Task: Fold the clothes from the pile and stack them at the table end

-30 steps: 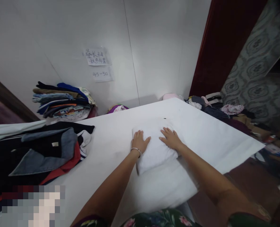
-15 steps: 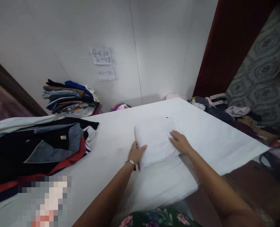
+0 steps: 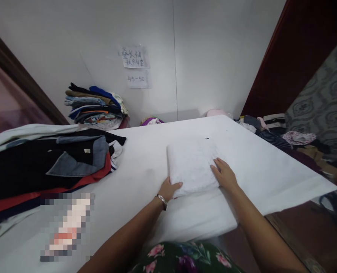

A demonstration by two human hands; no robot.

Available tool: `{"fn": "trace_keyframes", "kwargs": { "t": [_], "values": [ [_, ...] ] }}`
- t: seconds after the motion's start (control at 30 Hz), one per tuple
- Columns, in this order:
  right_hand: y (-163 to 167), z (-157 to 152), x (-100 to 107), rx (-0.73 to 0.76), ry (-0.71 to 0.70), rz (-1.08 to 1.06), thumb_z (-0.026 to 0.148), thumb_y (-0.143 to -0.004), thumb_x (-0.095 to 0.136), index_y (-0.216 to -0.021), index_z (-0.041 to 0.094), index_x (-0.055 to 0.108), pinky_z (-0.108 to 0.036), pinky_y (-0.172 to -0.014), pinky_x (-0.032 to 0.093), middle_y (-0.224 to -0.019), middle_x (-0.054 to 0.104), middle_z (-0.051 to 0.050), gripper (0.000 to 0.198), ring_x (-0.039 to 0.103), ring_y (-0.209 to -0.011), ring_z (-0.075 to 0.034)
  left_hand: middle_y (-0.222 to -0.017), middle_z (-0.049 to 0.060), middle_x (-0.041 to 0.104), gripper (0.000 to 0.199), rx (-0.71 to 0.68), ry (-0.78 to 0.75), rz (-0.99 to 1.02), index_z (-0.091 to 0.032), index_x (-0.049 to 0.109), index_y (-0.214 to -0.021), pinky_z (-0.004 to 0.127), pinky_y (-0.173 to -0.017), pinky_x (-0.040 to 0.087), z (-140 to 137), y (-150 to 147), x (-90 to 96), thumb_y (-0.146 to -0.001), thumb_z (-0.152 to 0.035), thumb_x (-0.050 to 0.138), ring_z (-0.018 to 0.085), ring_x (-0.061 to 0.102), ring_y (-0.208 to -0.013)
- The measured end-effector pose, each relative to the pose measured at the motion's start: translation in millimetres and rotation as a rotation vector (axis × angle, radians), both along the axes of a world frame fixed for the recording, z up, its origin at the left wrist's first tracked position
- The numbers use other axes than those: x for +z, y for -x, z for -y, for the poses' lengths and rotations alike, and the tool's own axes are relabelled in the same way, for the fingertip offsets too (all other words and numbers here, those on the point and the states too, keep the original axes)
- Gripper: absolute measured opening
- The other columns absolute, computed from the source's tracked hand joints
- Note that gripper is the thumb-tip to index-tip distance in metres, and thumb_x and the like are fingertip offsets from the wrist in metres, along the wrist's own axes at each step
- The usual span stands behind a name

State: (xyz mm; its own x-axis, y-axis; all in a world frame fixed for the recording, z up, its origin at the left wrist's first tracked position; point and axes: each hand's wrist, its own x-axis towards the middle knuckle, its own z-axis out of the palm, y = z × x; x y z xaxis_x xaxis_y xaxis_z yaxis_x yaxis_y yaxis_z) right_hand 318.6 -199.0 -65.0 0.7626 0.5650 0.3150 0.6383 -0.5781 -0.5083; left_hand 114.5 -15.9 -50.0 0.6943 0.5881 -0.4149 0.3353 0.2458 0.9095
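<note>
A white cloth folded into a thick rectangle lies on a white-covered table, in front of me. At its near left corner is my left hand, with the thumb over the top and the fingers at the side, partly hidden. My right hand rests against the right edge, its fingers stretched out on the cloth. What kind of cloth item it is cannot be made out.
A heap of garments in black, denim and red lies to the left. Behind it stands a stack of folded clothes by the wall. More clothes are piled beyond the right edge. A pixelated patch covers something at near left.
The camera view has shifted, so the surroundings appear further right and slightly higher. Both hands stay at the folded cloth's sides, with the left a little nearer its front corner.
</note>
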Motion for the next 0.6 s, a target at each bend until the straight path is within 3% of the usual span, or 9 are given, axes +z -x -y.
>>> {"fn": "trace_keyframes", "kwargs": {
  "t": [0.23, 0.43, 0.53, 0.6],
  "values": [
    [-1.7, 1.7, -4.6, 0.015, -0.006, -0.006, 0.052, -0.090, 0.039, -0.128, 0.015, 0.056, -0.042, -0.110, 0.033, -0.139, 0.048, -0.011, 0.055, 0.041, -0.130, -0.025, -0.086, 0.007, 0.070, 0.055, -0.075, 0.134, -0.127, -0.015, 0.052, -0.102, 0.029, -0.052, 0.054, 5.4, 16.4, 10.0, -0.061, -0.042, 0.079, 0.016, 0.065, -0.059],
    [-4.1, 2.2, -8.8, 0.016, -0.003, -0.021, 0.053, -0.090, 0.039, -0.129, 0.014, 0.055, -0.041, -0.111, 0.031, -0.140, 0.047, -0.011, 0.058, 0.041, -0.130, -0.025, -0.062, 0.003, 0.066, 0.037, -0.137, 0.140, -0.164, -0.015, 0.053, -0.076, 0.027, -0.054, 0.050, 12.1, 30.9, 7.3, -0.063, -0.042, 0.075, 0.012, 0.061, -0.051],
    [-4.1, 2.6, -9.5, 0.020, 0.004, -0.027, 0.054, -0.090, 0.038, -0.129, 0.015, 0.055, -0.042, -0.111, 0.032, -0.140, 0.047, -0.010, 0.058, 0.040, -0.130, -0.025, -0.051, 0.002, 0.062, 0.031, -0.268, 0.035, -0.201, -0.016, 0.052, -0.062, 0.027, -0.052, 0.047, 4.9, 39.6, 11.2, -0.066, -0.042, 0.070, 0.013, 0.056, -0.046],
    [-4.2, 2.5, -10.0, 0.021, 0.004, -0.020, 0.054, -0.090, 0.037, -0.129, 0.014, 0.055, -0.042, -0.111, 0.032, -0.140, 0.047, -0.011, 0.059, 0.040, -0.130, -0.025, -0.050, 0.004, 0.062, 0.033, -0.455, -0.179, -0.278, -0.017, 0.053, -0.054, 0.028, -0.053, 0.046, -6.1, 44.3, 20.7, -0.071, -0.044, 0.063, 0.015, 0.057, -0.047]
  ]
}}
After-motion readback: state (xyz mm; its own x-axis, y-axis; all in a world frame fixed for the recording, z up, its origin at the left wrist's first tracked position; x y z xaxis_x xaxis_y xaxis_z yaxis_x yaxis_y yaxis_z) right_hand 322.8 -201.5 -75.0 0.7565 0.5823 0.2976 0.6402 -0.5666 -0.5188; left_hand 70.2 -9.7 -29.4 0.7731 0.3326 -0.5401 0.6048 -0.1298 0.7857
